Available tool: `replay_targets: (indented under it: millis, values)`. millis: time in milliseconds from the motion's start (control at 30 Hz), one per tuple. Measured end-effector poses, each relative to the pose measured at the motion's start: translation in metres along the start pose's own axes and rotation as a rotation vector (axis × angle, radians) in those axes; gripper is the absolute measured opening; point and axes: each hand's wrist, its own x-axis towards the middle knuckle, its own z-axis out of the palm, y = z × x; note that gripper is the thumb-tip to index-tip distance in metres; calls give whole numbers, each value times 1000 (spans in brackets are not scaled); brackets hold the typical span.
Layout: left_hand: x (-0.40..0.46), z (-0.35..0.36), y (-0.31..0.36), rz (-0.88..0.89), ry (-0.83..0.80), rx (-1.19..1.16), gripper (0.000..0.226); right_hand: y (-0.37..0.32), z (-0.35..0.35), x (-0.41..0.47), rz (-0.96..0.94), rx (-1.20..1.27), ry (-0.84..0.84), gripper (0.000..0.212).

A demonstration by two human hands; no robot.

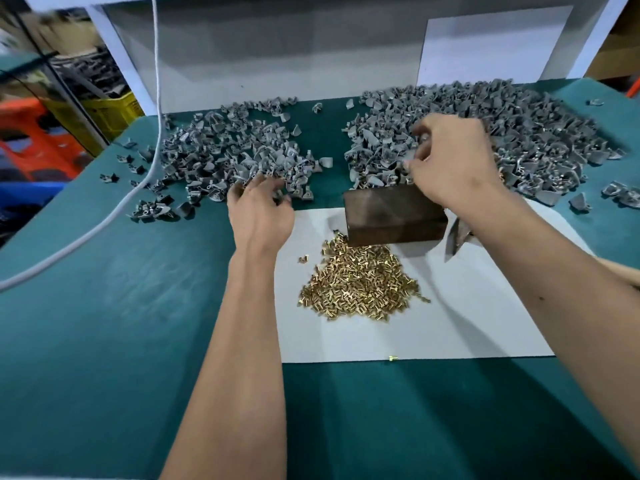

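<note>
Findings, by size:

The bench [104, 306] has a green cover and is heavily loaded. The right pile [536, 133] of grey parts is the larger and spreads towards the bench's right edge, so a sweeping draw could push its outliers off. A white cable [104, 220] runs through the fringe of the left pile [225, 150], and a snag would scatter pieces.

The white sheet [467, 323] carries the block [391, 216] and the rivet heap [360, 285], which touches the block's near face. The right forearm crosses just over the block, and a nudge would plough it into the rivets.

The right hand [457, 161] is in the right pile, fingers curled, pinching a grey part [423, 137]. The grip looks slight, and a dropped part would be lost among the others. The left hand [259, 209] curls at the left pile's near edge; whether it holds anything cannot be told.

One stray rivet [393, 358] lies at the sheet's near edge and is liable to roll
</note>
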Motion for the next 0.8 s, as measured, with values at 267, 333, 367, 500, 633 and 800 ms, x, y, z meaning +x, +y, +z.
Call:
replay_targets:
  millis: [267,333,367,500,633,800]
  values:
    - [6,-1,-11,-95,43,-78,19,-75,24,-59,-640,39,-451,11]
    - [4,-3,-11,-82,53,-81,18,-86,34,-67,-741,-118,-437,14]
    - [3,-3,-11,-76,67,-81,17,-90,38,-70,-763,-208,-433,14]
    - [1,-5,-9,-103,66,-104,10,-96,45,-74,-704,-289,-509,8]
    - [-2,-7,-5,-112,45,-113,16,-97,43,-75,-693,-313,-535,20]
    - [-11,-9,14,14,48,-105,29,-101,34,-80,-720,-348,-581,35]
